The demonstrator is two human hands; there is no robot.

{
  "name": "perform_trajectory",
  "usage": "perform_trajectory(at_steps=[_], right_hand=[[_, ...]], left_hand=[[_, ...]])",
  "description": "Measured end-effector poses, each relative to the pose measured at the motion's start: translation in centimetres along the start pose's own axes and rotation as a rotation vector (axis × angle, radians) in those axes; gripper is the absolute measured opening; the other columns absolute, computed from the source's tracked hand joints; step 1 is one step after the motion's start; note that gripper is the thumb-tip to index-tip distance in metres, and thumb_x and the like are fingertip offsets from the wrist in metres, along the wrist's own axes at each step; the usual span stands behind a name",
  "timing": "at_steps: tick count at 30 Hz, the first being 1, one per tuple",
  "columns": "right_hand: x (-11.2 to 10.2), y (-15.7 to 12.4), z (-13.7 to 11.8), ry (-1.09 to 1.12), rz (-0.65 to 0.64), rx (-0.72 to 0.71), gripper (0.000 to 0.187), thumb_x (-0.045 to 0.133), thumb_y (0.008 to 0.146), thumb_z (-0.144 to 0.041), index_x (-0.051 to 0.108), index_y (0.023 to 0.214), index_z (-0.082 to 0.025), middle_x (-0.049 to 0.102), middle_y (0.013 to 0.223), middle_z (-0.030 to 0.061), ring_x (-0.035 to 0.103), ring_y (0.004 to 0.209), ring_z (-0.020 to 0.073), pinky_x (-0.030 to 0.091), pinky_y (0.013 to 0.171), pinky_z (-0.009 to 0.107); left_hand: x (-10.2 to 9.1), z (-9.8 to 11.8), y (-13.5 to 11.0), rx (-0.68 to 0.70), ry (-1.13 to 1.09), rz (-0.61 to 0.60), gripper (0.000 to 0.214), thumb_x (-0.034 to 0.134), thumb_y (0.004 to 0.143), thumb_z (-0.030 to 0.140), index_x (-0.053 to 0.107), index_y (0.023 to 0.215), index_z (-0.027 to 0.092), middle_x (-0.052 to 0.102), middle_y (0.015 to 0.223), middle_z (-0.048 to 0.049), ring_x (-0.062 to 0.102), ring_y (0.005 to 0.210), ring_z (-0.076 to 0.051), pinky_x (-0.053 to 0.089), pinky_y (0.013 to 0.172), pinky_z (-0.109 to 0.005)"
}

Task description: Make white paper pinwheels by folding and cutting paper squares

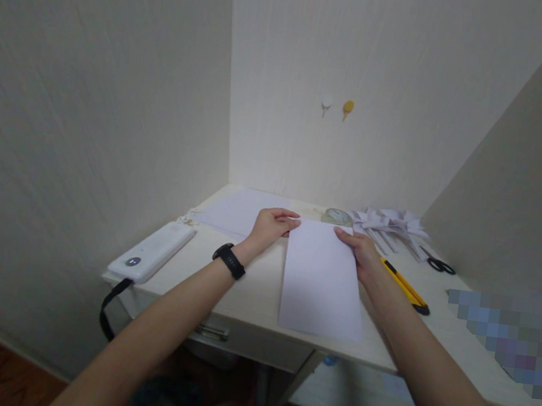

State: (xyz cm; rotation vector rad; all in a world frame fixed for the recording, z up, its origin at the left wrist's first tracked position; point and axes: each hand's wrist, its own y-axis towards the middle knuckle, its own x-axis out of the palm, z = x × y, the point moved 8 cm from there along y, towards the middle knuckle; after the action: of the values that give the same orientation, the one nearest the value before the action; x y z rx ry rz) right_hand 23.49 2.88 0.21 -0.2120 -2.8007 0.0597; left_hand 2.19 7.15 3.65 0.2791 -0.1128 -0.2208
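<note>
One white paper sheet (320, 281) lies right of centre on the table (207, 258), its long axis running near to far, its near end at the table's near edge. Right hand (357, 248) clamps its far right edge, thumb on top; left hand (276, 223) touches the far left corner, its grip unclear. Marks on the white power bank (159, 252) are too small to read; bare tabletop separates it from the sheet.

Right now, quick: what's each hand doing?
Left hand: closed, pinching the paper at its far left corner.
Right hand: closed, holding the paper's right side, thumb on top.
</note>
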Motion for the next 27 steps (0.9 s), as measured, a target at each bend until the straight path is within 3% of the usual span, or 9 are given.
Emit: perform_trajectory(at_steps=[10,15,20,27], right_hand=[[-0.3,0.1,0.2,-0.012,0.001,0.015,0.019,0.08,0.065,-0.022,0.067,0.078,-0.016,0.073,0.068,0.0055,0.065,0.052,0.0184,0.054,0.053,0.031],[-0.9,0.4,-0.1,0.02,0.055,-0.011,0.016,0.077,0.066,-0.027,0.064,0.07,-0.018,0.07,0.064,0.0047,0.064,0.055,0.0197,0.054,0.055,0.032],[-1.2,0.4,-1.3,0.034,0.115,-0.154,0.014,0.079,0.058,-0.024,0.068,0.063,-0.018,0.069,0.062,0.0024,0.06,0.054,0.0166,0.05,0.053,0.029],[-2.3,0.0,-3.6,-0.317,0.236,-0.484,0.027,0.082,0.059,-0.043,0.073,0.061,-0.017,0.061,0.052,-0.0013,0.047,0.049,0.0121,0.034,0.046,0.025]], left_hand=[[-0.1,0.3,0.2,0.071,0.16,0.02,0.008,0.076,0.072,0.019,0.075,0.077,0.013,0.072,0.07,-0.005,0.063,0.06,-0.012,0.054,0.054,-0.023],[-0.2,0.5,0.4,0.065,0.19,0.029,0.008,0.076,0.072,0.02,0.076,0.078,0.014,0.071,0.069,-0.0043,0.061,0.057,-0.012,0.055,0.054,-0.024],[-0.3,0.0,0.6,-0.003,0.113,0.029,0.012,0.079,0.069,0.021,0.074,0.075,0.012,0.07,0.069,-0.005,0.061,0.058,-0.012,0.054,0.053,-0.023],[-0.5,-0.6,0.7,-0.047,0.085,0.029,0.015,0.08,0.067,0.022,0.074,0.075,0.011,0.071,0.071,-0.0062,0.062,0.059,-0.012,0.056,0.057,-0.025]])
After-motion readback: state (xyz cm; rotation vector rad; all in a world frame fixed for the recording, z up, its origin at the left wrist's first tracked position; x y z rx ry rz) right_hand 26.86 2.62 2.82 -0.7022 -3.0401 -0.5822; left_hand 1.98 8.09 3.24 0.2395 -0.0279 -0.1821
